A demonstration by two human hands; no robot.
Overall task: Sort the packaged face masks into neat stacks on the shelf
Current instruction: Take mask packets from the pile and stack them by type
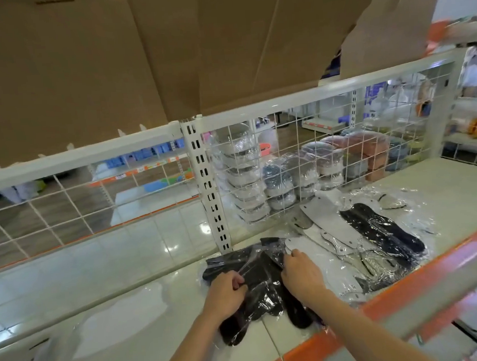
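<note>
Gripping glossy black packaged masks (262, 285), both hands

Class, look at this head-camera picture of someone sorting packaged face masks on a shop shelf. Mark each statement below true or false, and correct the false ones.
1. Both hands are on the pile of black masks. True: the left hand and right hand are on it.
2. The shelf edge is blue. False: it is orange.
3. White masks lie right of the black pile. True.
4. The back of the shelf is a solid wooden board. False: it is a white wire grid.
5. Cardboard hangs above the shelf. True.
</note>
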